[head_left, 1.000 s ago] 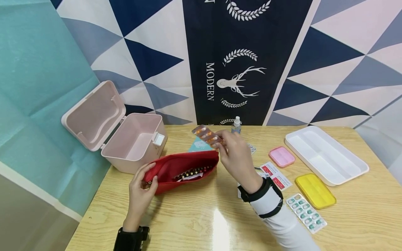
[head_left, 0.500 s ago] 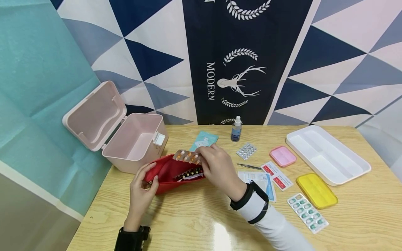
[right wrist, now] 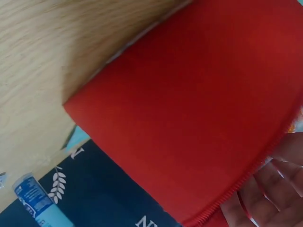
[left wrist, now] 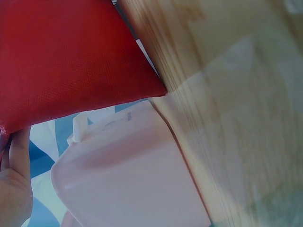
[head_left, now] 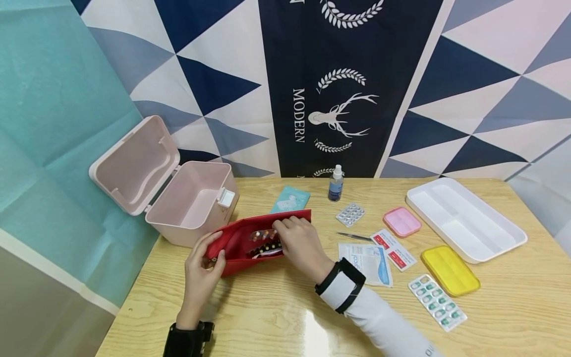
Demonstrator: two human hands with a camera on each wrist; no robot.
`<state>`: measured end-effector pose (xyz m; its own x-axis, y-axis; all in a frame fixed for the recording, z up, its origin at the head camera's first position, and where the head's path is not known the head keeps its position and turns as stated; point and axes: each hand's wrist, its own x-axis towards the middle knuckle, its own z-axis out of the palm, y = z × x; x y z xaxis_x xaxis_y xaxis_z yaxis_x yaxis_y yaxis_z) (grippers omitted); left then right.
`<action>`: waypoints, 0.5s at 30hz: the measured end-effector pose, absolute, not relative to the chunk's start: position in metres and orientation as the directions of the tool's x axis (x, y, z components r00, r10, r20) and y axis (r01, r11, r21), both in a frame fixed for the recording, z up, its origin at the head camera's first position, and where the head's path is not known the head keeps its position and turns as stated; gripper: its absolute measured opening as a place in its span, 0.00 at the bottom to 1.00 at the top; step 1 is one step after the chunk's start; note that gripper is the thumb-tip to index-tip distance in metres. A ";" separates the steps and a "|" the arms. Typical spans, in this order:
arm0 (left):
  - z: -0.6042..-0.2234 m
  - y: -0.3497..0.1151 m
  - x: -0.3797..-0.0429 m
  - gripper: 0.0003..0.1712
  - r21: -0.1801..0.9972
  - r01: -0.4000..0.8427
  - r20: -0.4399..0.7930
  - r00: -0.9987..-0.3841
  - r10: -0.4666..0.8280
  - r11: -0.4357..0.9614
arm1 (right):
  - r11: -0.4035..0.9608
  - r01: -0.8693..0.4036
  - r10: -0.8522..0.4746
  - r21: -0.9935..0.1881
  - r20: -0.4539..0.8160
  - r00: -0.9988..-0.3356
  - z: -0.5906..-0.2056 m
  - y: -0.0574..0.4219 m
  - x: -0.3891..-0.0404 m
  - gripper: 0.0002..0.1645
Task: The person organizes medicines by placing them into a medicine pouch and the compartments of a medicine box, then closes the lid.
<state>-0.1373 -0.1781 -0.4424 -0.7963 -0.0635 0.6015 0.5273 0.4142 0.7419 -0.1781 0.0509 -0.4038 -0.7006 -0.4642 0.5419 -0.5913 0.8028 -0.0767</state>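
Observation:
My left hand [head_left: 200, 275] grips the left end of a red zip pouch [head_left: 236, 268], thumb in front and fingers behind, with its mouth held open. The fingers of my right hand [head_left: 305, 250] are inside the pouch's right end, pinching a blister pack of orange and white capsules [head_left: 262, 234] that lies low in it. Beside that pack in the pouch is a dark blister pack with yellow pills [head_left: 269, 246]. The left wrist view shows the red pouch [left wrist: 71, 56] above the table; in the right wrist view its outer wall [right wrist: 189, 104] hides most of the fingers.
An open pink box [head_left: 187, 198] stands at the left. Behind the pouch lies a teal packet [head_left: 291, 199], near a spray bottle [head_left: 336, 184]. Rightward are a silver blister pack [head_left: 350, 214], tweezers [head_left: 354, 236], a white tray [head_left: 464, 218], a yellow pill case [head_left: 449, 270] and a green-capsule blister pack [head_left: 437, 302].
My right hand has moved left and down, carrying the orange-capsule blister pack from above the pouch into its mouth. My left hand has kept its grip in place.

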 end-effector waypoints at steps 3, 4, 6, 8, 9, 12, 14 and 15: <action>-0.436 -0.175 -0.134 0.24 0.732 0.536 0.613 -0.787 -0.064 0.421 | 0.820 -0.571 -0.470 -0.044 0.518 -0.715 -0.409 0.049 -0.181 0.07; -0.432 -0.173 -0.133 0.24 0.727 0.541 0.619 -0.783 -0.063 0.422 | 0.825 -0.564 -0.471 -0.037 0.508 -0.721 -0.410 0.048 -0.182 0.07; -0.426 -0.171 -0.130 0.23 0.719 0.551 0.628 -0.776 -0.058 0.423 | 0.833 -0.554 -0.475 -0.023 0.486 -0.734 -0.412 0.047 -0.184 0.07; -0.421 -0.169 -0.128 0.23 0.720 0.553 0.628 -0.776 -0.057 0.419 | 0.837 -0.548 -0.479 -0.018 0.463 -0.746 -0.414 0.046 -0.185 0.08; -0.421 -0.170 -0.128 0.23 0.722 0.552 0.627 -0.777 -0.055 0.418 | 0.838 -0.546 -0.481 -0.018 0.452 -0.752 -0.414 0.046 -0.186 0.08; -0.429 -0.173 -0.131 0.23 0.733 0.539 0.612 -0.789 -0.055 0.416 | 0.836 -0.547 -0.481 -0.048 0.416 -0.772 -0.414 0.045 -0.187 0.10; -0.436 -0.175 -0.134 0.24 0.742 0.531 0.602 -0.796 -0.058 0.409 | 0.833 -0.548 -0.481 -0.074 0.390 -0.785 -0.415 0.044 -0.188 0.11; -0.439 -0.177 -0.135 0.24 0.744 0.529 0.600 -0.798 -0.058 0.407 | 0.833 -0.547 -0.481 -0.086 0.375 -0.792 -0.415 0.044 -0.188 0.11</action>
<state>-0.1352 -0.1767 -0.4387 -0.7981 -0.0579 0.5997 0.5295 0.4074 0.7441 -0.1880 0.0439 -0.4145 -0.7925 -0.4812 0.3748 -0.5466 0.8329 -0.0864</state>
